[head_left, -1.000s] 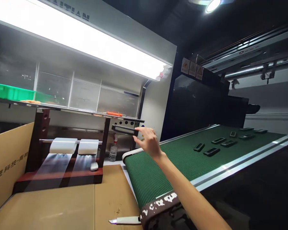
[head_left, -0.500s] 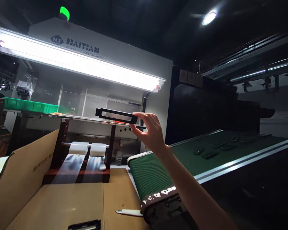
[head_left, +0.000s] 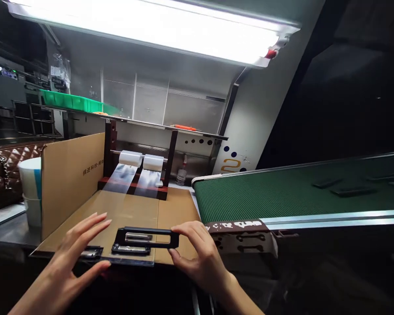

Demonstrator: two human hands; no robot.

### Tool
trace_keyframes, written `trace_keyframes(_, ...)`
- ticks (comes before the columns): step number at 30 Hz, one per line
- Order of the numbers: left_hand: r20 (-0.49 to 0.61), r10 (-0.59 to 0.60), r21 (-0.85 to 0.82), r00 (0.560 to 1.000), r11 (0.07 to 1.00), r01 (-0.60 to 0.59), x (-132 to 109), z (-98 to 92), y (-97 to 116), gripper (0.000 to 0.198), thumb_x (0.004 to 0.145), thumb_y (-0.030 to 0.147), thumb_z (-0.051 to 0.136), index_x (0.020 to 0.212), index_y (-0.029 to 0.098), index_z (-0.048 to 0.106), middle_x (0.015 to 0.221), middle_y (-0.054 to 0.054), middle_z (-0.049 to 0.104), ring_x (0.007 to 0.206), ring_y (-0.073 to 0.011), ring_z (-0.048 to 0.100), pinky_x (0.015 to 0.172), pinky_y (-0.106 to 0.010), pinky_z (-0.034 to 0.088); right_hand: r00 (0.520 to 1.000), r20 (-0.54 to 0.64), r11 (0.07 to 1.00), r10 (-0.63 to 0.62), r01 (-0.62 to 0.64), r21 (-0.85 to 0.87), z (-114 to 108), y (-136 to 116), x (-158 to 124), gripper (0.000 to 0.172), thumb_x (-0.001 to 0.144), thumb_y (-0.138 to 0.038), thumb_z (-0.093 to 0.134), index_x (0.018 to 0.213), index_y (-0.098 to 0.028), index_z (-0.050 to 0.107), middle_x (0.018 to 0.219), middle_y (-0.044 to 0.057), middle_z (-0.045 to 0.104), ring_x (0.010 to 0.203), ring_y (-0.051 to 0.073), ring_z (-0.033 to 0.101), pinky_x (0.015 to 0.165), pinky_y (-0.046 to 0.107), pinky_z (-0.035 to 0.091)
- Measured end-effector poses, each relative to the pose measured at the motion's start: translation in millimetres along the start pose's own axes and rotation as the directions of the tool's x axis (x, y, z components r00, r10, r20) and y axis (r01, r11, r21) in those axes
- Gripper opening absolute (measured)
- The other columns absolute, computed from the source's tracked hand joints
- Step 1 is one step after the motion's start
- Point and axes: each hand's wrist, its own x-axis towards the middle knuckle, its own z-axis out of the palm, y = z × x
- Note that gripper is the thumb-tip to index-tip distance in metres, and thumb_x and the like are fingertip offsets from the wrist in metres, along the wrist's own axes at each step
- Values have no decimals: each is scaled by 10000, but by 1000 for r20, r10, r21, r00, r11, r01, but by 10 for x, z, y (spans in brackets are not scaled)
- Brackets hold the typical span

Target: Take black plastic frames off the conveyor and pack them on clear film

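Pinched at its right end, a black plastic frame with a long slot (head_left: 174, 239) is in my right hand (head_left: 200, 247), above the front of the cardboard sheet (head_left: 179, 210). Behind and below it lies another black slotted part (head_left: 131, 249), partly covered by the held one. My left hand (head_left: 70, 253) is open to the left, fingers spread and thumb apart, holding nothing. Close by its fingers, a further black part (head_left: 93, 252) rests at the sheet's front edge, partly hidden by the hand.
Two rolls of clear film (head_left: 130, 158) hang on a dark stand behind the sheet. A green conveyor belt (head_left: 236, 197) on the right carries several black parts (head_left: 353, 190). An upright cardboard flap (head_left: 74, 175) and white cups (head_left: 32, 192) stand left. A green tray (head_left: 72, 101) sits on the shelf.
My right hand has come down from shelf height to the cardboard with the black frame. My left hand has entered from the lower left. The view has tilted down.
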Motion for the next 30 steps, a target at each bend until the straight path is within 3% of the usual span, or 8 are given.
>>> trace_keyframes(2,72,-11,7,997,1000,10,159,90,98,484,940,560,477,1387,380,426,1441,8,504,1374,-259,431,1110,-417,421,1000,9,999,-1,0,51,-6,69,-120,299,797,-128,615,1079,-221,579,932,41,703,866,215,661,794,355,528)
trace_keyframes(5,202,37,18,979,999,-42,290,218,156,383,948,516,500,1313,401,487,1478,41,453,1436,-242,322,1147,-435,369,1000,0,995,8,-8,95,-36,189,-256,317,795,-120,623,1092,-217,572,936,39,699,877,212,657,803,349,526)
trace_keyframes(10,347,124,64,930,986,-155,284,356,95,342,961,391,505,1303,390,500,1505,39,436,1439,-240,309,1168,-451,322,991,31,968,132,-136,209,-84,344,-460,327,759,-143,658,1071,-210,587,943,45,694,885,217,652,819,345,534)
trace_keyframes(17,340,137,22,930,988,-153,232,440,115,348,913,509,525,1224,362,576,1475,-8,490,1413,-305,363,1077,-438,442,963,104,888,249,-269,372,-171,388,-500,277,720,-170,690,980,-207,603,882,18,683,787,182,638,733,281,530)
trace_keyframes(22,327,134,93,935,981,-173,200,342,153,296,958,476,468,1208,352,566,1446,2,501,1417,-254,358,1052,-378,473,965,118,851,235,-263,454,-104,372,-402,270,717,-165,669,973,-214,601,855,7,669,771,168,640,720,242,524)
trace_keyframes(30,408,106,94,907,983,-157,7,258,-155,370,959,504,442,1295,355,484,1537,15,366,1454,-271,256,1050,-402,454,960,160,834,231,-280,475,103,257,-310,244,768,-246,715,982,-220,602,831,7,647,735,160,635,666,219,523)
